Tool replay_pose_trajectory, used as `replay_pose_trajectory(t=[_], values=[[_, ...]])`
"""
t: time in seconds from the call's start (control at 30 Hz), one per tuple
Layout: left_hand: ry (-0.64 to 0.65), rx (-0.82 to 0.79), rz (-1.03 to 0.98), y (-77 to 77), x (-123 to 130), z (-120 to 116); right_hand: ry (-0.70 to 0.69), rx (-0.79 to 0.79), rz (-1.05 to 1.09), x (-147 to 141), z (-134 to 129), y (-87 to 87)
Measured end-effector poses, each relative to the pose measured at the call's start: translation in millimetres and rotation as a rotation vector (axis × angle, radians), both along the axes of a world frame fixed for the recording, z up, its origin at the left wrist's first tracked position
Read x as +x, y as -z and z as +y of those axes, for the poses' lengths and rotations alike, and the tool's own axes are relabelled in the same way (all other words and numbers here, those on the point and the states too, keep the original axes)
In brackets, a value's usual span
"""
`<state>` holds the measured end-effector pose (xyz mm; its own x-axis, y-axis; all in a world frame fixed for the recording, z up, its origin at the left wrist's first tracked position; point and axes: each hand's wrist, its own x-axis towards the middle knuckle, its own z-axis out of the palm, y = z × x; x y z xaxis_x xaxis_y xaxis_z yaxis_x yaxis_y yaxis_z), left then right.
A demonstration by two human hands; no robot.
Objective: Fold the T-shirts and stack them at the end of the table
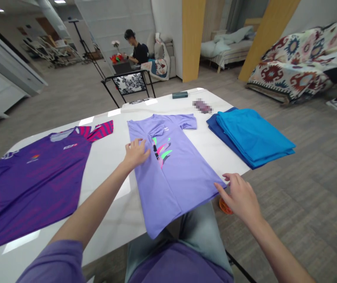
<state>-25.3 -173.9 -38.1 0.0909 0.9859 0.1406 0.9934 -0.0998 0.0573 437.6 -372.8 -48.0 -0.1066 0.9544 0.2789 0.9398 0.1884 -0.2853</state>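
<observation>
A lavender T-shirt with a green, pink and black print lies on the white table, its left side folded inward over the front and its lower edge hanging over the table's near edge. My left hand rests on the folded left side, fingers spread and bent. At the shirt's lower right corner is my right hand, thumb on the hem and fingers apart from it; no firm grip shows. To the left, a purple and pink jersey is spread flat.
Folded blue fabric is stacked on the right of the white table. A dark case and a blurred item lie at the far side. Beyond stands a chair, and a seated person is farther back.
</observation>
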Motion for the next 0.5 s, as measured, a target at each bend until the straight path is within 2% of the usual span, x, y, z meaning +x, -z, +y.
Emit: replay_pose_trajectory(t=[0.07,0.1,0.17,0.2,0.27,0.33,0.4,0.5], values=[[0.083,0.059,-0.140,-22.8,46,55,0.070,-0.040,-0.038,19,5,8.7],[0.123,0.037,-0.232,-32.0,75,87,0.092,-0.062,-0.044,22,7,11.8],[0.141,-0.043,-0.379,-41.7,138,150,0.115,-0.102,-0.036,19,8,14.8],[0.132,-0.067,-0.417,-41.5,169,179,0.125,-0.115,-0.025,16,8,14.9],[0.082,-0.086,-0.441,-32.6,223,227,0.136,-0.131,0.002,9,9,13.4],[0.017,-0.113,-0.437,-16.2,261,260,0.137,-0.143,0.045,4,10,11.0],[-0.029,-0.151,-0.447,1.6,282,279,0.130,-0.148,0.079,1,10,8.4],[-0.022,-0.169,-0.492,19.9,294,293,0.115,-0.120,0.093,-2,9,5.7]])
